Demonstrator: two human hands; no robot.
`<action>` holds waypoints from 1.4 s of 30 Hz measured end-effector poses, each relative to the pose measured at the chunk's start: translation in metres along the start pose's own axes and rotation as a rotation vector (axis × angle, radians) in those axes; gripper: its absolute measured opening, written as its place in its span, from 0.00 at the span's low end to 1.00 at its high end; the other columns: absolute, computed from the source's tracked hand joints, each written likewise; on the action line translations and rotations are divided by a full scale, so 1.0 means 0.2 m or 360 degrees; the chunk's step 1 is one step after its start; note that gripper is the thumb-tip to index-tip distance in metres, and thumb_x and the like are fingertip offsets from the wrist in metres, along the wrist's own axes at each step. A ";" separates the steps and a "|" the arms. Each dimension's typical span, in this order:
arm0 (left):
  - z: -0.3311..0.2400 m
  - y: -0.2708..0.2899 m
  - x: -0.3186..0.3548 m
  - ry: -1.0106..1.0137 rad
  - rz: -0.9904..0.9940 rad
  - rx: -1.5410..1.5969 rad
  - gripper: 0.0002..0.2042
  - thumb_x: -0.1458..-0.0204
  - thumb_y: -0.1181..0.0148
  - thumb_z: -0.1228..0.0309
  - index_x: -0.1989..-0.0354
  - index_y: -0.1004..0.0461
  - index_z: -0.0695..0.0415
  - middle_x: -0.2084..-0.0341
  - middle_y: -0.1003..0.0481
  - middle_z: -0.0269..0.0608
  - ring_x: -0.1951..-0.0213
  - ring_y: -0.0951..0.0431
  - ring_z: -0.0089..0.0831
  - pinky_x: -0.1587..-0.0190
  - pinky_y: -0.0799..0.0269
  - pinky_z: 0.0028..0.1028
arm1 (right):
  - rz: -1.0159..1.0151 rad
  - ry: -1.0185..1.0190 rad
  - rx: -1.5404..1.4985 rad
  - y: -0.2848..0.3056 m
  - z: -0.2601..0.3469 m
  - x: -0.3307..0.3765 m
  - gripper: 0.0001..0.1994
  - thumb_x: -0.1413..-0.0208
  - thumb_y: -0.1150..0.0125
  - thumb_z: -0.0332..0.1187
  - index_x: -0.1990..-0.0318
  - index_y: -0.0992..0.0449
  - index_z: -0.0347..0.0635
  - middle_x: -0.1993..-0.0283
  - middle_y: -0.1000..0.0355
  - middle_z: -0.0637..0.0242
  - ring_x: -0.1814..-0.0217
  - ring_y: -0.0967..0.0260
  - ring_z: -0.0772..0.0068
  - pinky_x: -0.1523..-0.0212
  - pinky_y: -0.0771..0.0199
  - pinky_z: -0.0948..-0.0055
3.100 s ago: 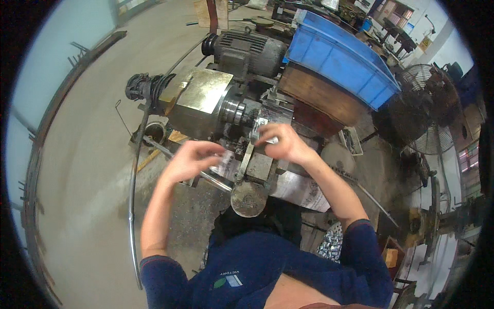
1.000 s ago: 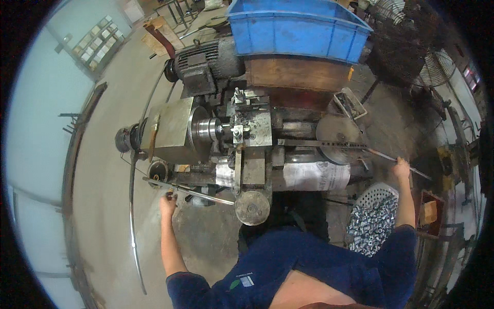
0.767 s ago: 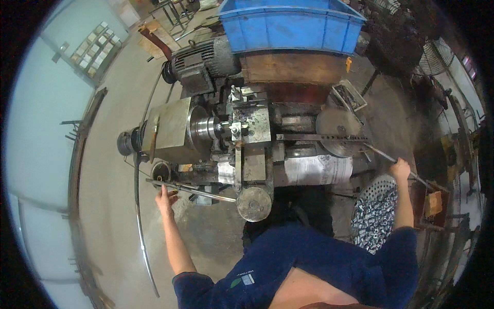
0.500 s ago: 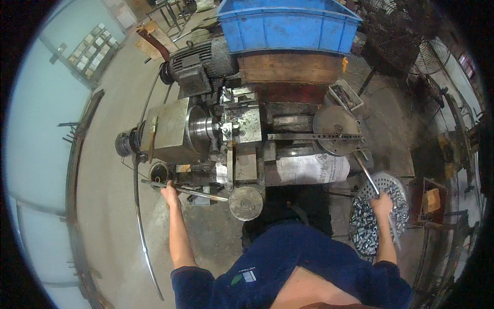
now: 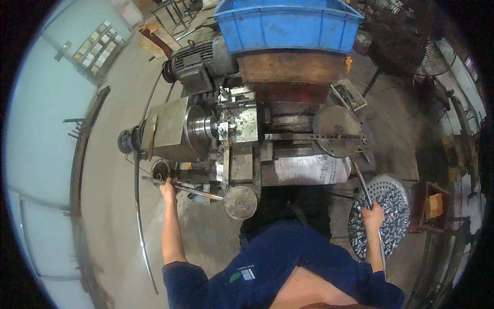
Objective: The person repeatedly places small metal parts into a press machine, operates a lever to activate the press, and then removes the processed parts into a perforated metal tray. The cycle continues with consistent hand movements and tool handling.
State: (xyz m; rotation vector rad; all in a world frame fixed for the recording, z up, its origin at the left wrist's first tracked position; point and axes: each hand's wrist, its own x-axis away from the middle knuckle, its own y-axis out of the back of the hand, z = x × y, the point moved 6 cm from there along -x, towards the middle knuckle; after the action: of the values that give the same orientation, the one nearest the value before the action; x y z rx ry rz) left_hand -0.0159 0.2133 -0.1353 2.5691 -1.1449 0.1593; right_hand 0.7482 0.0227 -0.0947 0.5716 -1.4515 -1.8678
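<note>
Steel: two levers, left hand on one lever, right hand on another.

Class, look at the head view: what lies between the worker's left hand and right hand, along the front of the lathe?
Between left hand and right hand sits the round handwheel, then the worker's own dark-blue-clad body.

floor: bare grey concrete floor, kinda dusty
wall: pale wall off to the left
behind: blue plastic crate on a wooden stand
right: dim corner, standing fan
</note>
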 end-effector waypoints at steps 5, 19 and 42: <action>-0.02 0.03 0.03 0.0050 -0.0051 0.0009 0.07 0.53 0.51 0.72 0.67 0.34 0.62 0.84 0.31 0.39 0.87 0.30 0.28 0.89 0.34 0.26 | -0.0052 0.0087 0.0312 0.03 -0.09 -0.24 0.14 0.65 0.44 0.39 0.68 0.28 0.45 0.74 0.29 0.54 0.70 0.31 0.48 0.68 0.32 0.56; 0.07 0.11 0.08 0.0046 0.0194 0.0505 0.21 0.50 0.48 0.54 0.58 0.35 0.61 0.74 0.28 0.44 0.75 0.26 0.32 0.77 0.29 0.27 | -0.0832 0.0529 0.0245 0.07 0.30 -0.72 0.36 0.70 0.44 0.32 0.44 0.40 0.41 0.44 0.41 0.52 0.40 0.47 0.53 0.39 0.53 0.56; 0.67 -0.11 -0.01 -0.0654 0.0696 -0.2450 0.19 0.52 0.53 0.51 0.67 0.27 0.54 0.68 0.25 0.47 0.63 0.25 0.45 0.62 0.30 0.40 | -0.0103 0.0978 -0.0592 -0.07 0.66 -0.13 0.15 0.72 0.45 0.28 0.70 0.25 0.35 0.64 0.29 0.55 0.61 0.31 0.53 0.60 0.31 0.67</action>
State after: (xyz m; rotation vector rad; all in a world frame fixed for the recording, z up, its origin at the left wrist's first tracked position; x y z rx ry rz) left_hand -0.0050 0.1826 -0.2676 0.9832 -1.1731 -0.8439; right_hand 0.6678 0.1305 -0.0735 0.9085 -0.6773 -1.7338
